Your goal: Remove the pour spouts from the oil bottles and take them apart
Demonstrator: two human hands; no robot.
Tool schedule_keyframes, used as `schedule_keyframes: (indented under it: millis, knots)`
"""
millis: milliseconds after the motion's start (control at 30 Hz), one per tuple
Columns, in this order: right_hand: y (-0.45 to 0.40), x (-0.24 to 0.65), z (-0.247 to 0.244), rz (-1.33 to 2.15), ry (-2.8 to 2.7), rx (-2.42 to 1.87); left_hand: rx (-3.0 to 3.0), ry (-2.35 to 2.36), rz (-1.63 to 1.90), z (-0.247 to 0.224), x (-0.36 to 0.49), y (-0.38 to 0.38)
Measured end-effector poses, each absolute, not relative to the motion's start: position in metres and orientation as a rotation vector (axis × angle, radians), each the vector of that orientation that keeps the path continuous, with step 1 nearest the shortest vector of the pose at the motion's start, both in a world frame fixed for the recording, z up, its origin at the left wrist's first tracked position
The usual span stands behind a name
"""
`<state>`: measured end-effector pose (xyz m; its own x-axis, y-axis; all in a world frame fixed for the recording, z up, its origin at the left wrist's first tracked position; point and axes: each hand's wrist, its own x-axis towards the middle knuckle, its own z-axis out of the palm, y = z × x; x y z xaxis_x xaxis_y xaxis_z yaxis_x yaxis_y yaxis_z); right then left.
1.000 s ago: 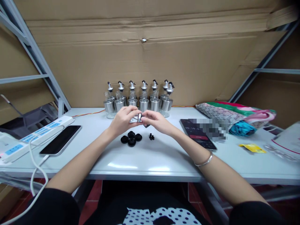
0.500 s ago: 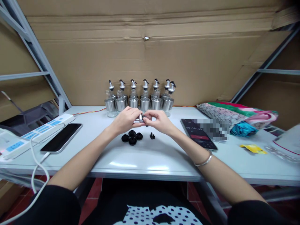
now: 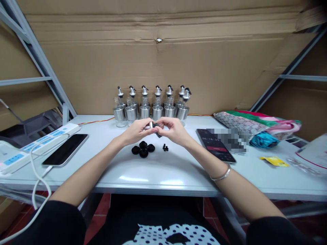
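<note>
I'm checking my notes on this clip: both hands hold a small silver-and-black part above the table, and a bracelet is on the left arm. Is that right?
One thing is wrong: the bracelet is on the right arm, as the head view shows. Both hands do hold the small silver-and-black part above the table.

Surroundings: left and right ends of table (image 3: 117, 175), cardboard (image 3: 158, 68) behind.
Left: black-screened phone (image 3: 65, 149) beside power strip (image 3: 41, 147), white cable (image 3: 38, 175) at its near end. Right: timer phone (image 3: 217, 149), display partly pixelated; patterned bag (image 3: 241, 122), blue bundle (image 3: 264, 140) against it; yellow packet (image 3: 274, 161) nearer the edge.
</note>
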<state>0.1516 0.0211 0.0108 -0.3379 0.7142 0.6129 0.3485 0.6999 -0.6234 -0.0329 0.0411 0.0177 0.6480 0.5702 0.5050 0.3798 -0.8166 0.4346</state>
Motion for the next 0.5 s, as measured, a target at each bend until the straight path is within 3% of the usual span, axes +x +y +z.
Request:
schedule_keyframes:
  millis: [500]
  knots:
    - [0.0128, 0.1483, 0.0120, -0.296, -2.065, -0.473, 1.795, 0.495, 0.628, 0.0205, -0.0364, 0.0361]
